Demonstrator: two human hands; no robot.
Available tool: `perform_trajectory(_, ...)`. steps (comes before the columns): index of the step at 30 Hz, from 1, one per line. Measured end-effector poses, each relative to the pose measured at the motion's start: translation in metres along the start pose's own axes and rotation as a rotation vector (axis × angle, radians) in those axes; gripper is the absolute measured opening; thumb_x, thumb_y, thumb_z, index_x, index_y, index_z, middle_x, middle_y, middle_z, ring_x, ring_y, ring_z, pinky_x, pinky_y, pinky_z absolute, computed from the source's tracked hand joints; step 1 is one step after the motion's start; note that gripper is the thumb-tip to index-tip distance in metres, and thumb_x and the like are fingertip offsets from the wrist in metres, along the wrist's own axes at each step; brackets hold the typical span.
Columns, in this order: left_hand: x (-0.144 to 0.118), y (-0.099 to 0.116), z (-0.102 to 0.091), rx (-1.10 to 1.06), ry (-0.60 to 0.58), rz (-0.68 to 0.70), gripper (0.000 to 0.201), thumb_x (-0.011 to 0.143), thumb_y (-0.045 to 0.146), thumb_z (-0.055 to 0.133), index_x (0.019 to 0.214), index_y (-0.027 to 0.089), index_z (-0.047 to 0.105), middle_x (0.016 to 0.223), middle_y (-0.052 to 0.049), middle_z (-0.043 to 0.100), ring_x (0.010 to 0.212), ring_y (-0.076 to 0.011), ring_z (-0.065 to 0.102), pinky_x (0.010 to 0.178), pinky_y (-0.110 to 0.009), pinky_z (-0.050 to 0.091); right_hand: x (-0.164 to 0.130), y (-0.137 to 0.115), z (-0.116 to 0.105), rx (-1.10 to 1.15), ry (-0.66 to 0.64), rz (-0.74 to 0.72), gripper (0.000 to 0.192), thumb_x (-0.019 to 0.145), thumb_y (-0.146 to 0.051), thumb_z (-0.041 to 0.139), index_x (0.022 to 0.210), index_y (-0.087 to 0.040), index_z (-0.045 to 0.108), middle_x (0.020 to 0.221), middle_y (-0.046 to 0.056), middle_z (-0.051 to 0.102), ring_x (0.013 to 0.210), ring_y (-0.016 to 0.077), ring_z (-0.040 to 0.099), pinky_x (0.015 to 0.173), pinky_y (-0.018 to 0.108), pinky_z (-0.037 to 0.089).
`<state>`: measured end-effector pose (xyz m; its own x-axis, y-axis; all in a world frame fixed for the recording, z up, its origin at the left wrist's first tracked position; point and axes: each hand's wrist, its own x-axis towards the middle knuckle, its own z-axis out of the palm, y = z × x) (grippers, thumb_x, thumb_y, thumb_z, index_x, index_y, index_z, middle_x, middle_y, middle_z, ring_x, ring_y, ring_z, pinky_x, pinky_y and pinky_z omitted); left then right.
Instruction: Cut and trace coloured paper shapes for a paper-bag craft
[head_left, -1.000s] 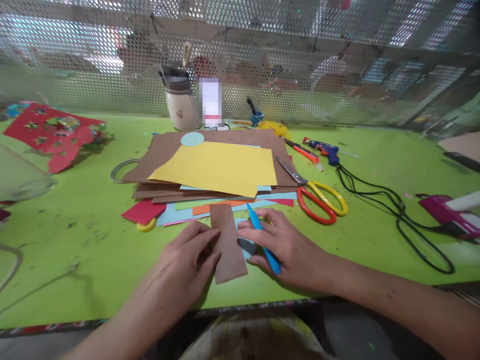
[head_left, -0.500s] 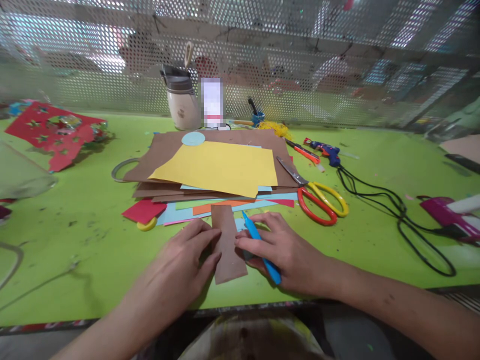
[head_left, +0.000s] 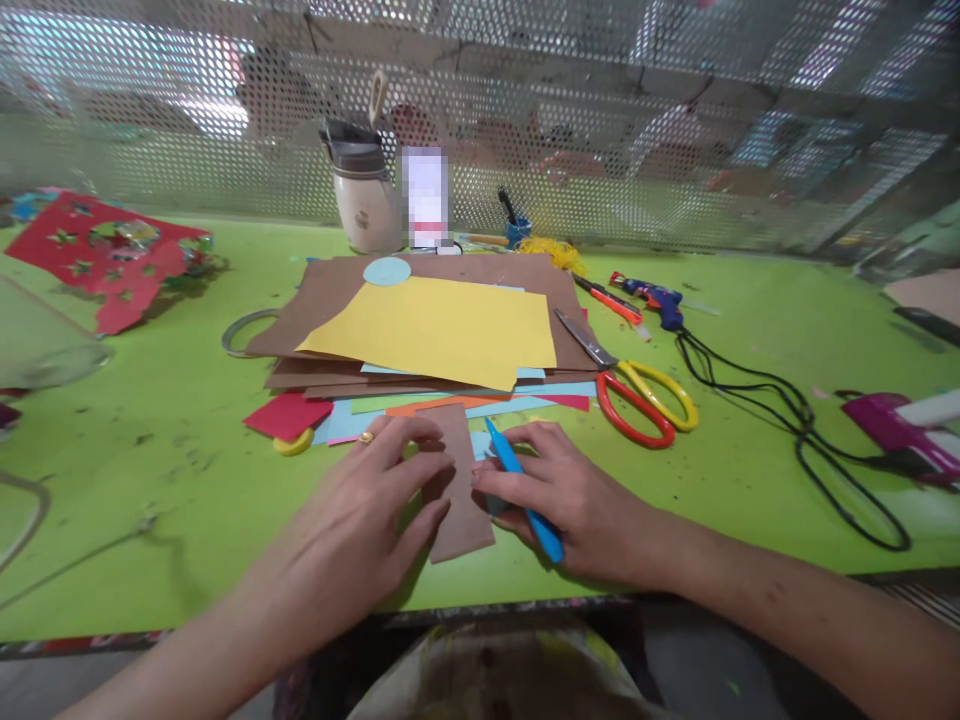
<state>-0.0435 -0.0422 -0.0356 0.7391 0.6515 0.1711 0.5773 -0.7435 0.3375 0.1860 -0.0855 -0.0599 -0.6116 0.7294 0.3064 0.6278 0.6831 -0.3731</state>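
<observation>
A narrow strip of brown card (head_left: 459, 500) lies on the table between my hands. My left hand (head_left: 367, 500) rests over the strip's left side, fingers apart and bent, gripping nothing. A ring shows on one finger. In my right hand (head_left: 574, 495), a slim blue marker pen (head_left: 517, 475) lies between thumb and fingers, its pointed end away from me. The fingertips of that hand are at the strip's right edge, with a small light-blue paper piece (head_left: 482, 446) beside them. Beyond the strip is a yellow sheet (head_left: 442, 330) on a stack of brown card (head_left: 330, 295).
Scissors (head_left: 636, 408) with red and yellow handles lie right of the stack. Further right are a cutter (head_left: 611, 300), a blue glue gun (head_left: 660, 300) with its black cord (head_left: 750, 375), and a purple tool (head_left: 892, 425). A bottle (head_left: 365, 205) stands behind; red cut-out paper (head_left: 112, 260) lies left.
My left hand has shifted forward and right, farther over the brown strip, and its fingers have spread. My right hand with the marker pen stays almost where it was.
</observation>
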Motion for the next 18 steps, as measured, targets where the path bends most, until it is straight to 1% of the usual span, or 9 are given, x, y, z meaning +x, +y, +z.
perform_trajectory(2,0.001,0.001,0.001,-0.041,-0.016,0.061,0.022,0.09,0.018,0.044,0.105,0.017,0.06,0.117,-0.011,0.053,0.107,-0.0225,0.051,0.089,-0.038,0.045,-0.001,0.0,0.001,0.0,0.005,0.004,0.027,0.092,-0.019,0.048,0.119,-0.017,0.054,0.113,0.008,0.064,0.11,0.0276,0.043,0.091,0.046,0.036)
perform_trajectory(4,0.002,0.001,0.002,-0.045,-0.047,0.09,0.021,0.091,0.019,0.044,0.105,0.017,0.06,0.114,-0.01,0.057,0.109,-0.0227,0.051,0.092,-0.038,0.044,-0.001,-0.001,0.001,0.006,0.01,0.008,0.027,0.092,-0.019,0.048,0.119,-0.017,0.054,0.112,0.009,0.064,0.109,0.0274,0.044,0.09,0.045,0.036)
perform_trajectory(9,0.002,0.003,0.005,-0.014,-0.1,0.074,0.022,0.091,0.028,0.046,0.105,0.019,0.06,0.11,-0.01,0.058,0.107,-0.0255,0.053,0.09,-0.042,0.046,0.001,-0.003,-0.002,0.076,0.031,0.033,0.028,0.092,-0.019,0.05,0.119,-0.018,0.054,0.114,0.008,0.063,0.107,0.026,0.045,0.091,0.044,0.038)
perform_trajectory(11,0.003,0.003,0.005,-0.005,-0.102,0.069,0.024,0.091,0.03,0.046,0.105,0.018,0.06,0.11,-0.01,0.058,0.106,-0.026,0.053,0.09,-0.043,0.046,0.001,-0.001,-0.006,0.137,0.068,0.069,0.032,0.09,-0.02,0.052,0.123,-0.018,0.052,0.114,0.009,0.062,0.106,0.0244,0.046,0.093,0.042,0.04)
perform_trajectory(13,0.003,0.003,0.005,0.003,-0.105,0.071,0.025,0.091,0.032,0.046,0.106,0.018,0.061,0.11,-0.01,0.059,0.105,-0.0261,0.053,0.089,-0.044,0.047,-0.002,0.002,-0.01,0.179,0.138,0.125,0.035,0.089,-0.019,0.054,0.124,-0.018,0.051,0.114,0.01,0.061,0.105,0.0228,0.049,0.094,0.039,0.041)
perform_trajectory(15,0.003,0.002,0.005,0.007,-0.107,0.074,0.027,0.091,0.032,0.046,0.108,0.018,0.061,0.111,-0.01,0.059,0.105,-0.0257,0.054,0.089,-0.044,0.047,-0.005,0.006,-0.012,0.177,0.197,0.19,0.033,0.089,-0.018,0.055,0.122,-0.019,0.052,0.114,0.01,0.061,0.104,0.0221,0.051,0.094,0.038,0.042)
perform_trajectory(16,0.003,0.002,0.005,0.013,-0.108,0.076,0.029,0.091,0.033,0.045,0.11,0.018,0.061,0.113,-0.01,0.059,0.106,-0.0257,0.054,0.09,-0.044,0.047,-0.007,0.007,-0.012,0.162,0.208,0.22,0.032,0.089,-0.019,0.055,0.121,-0.02,0.052,0.113,0.01,0.061,0.104,0.0222,0.052,0.094,0.038,0.042)
perform_trajectory(18,0.002,0.0,0.005,0.035,-0.098,0.086,0.034,0.091,0.034,0.046,0.118,0.018,0.058,0.119,-0.011,0.058,0.109,-0.0261,0.054,0.092,-0.045,0.047,-0.01,0.01,-0.011,0.122,0.19,0.253,0.03,0.089,-0.02,0.055,0.12,-0.02,0.053,0.111,0.01,0.062,0.103,0.023,0.052,0.093,0.039,0.042)
